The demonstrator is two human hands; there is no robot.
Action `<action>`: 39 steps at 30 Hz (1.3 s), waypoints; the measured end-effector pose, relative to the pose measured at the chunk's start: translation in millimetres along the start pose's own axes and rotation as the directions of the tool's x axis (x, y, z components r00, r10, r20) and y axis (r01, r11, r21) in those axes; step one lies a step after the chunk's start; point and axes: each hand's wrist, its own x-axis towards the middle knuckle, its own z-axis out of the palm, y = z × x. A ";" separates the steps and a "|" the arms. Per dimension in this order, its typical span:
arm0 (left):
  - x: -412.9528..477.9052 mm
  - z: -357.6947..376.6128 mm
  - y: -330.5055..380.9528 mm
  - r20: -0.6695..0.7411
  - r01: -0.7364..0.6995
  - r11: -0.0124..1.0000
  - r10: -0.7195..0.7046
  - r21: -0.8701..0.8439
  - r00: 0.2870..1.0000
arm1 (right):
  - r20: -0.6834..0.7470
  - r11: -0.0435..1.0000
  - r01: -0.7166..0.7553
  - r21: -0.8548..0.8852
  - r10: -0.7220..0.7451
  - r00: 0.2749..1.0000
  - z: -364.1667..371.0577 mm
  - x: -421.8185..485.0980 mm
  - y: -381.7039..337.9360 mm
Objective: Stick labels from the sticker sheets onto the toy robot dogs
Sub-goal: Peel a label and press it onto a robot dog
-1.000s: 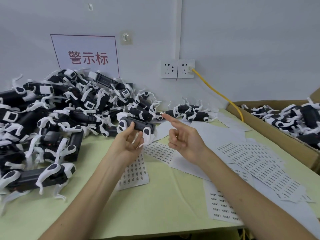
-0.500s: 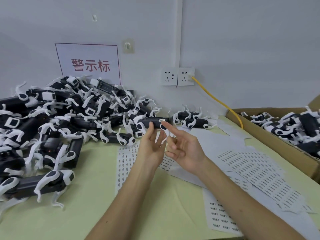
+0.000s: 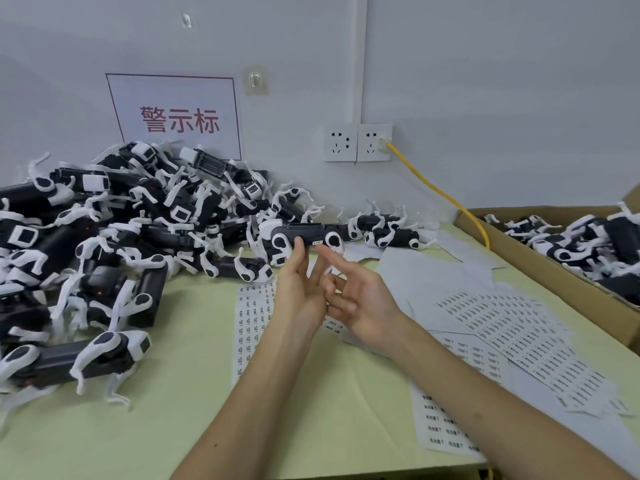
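My left hand holds a black toy robot dog with white legs, raised over the table's middle. A small white label sits on the dog's lower edge. My right hand points its straight index finger up at that label, the fingertip just below it; its other fingers are loosely curled and hold nothing. A sticker sheet lies under my left wrist. More sticker sheets spread out to the right and at the near right.
A big pile of black-and-white robot dogs fills the left of the green table. A cardboard box with more dogs stands at the right. A yellow cable runs from the wall sockets. A sign hangs behind the pile.
My left hand has carried the dog to the right and upward. The label that was on my right index fingertip is now on the dog, and the two hands have come together.
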 end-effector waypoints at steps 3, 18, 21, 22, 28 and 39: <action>1.2 -1.0 -0.8 -0.012 0.010 1.000 -0.010 0.023 1.000 | -0.008 0.999 0.000 0.040 0.001 1.000 1.4 0.3 0.4; -4.5 2.0 1.6 -0.015 0.007 0.994 -0.005 0.108 1.000 | 0.017 0.999 -0.028 0.046 0.027 0.999 9.6 -0.9 3.2; -6.3 2.9 1.6 -0.018 0.017 0.993 -0.015 0.114 1.000 | 0.006 0.998 -0.027 0.049 0.027 1.000 9.1 -0.5 3.4; -6.9 3.4 1.6 -0.023 0.024 0.994 -0.022 0.104 0.999 | 0.002 0.998 -0.028 0.052 0.028 1.000 8.8 -0.3 3.6; -8.3 4.3 1.8 -0.047 0.025 0.994 -0.020 0.107 0.999 | -0.014 0.998 -0.029 0.054 0.030 0.999 9.9 -0.9 3.9; -0.9 -0.7 -1.1 -0.134 0.036 0.997 -0.027 0.063 0.991 | -0.056 0.998 -0.028 0.063 0.031 0.998 11.4 -0.5 7.4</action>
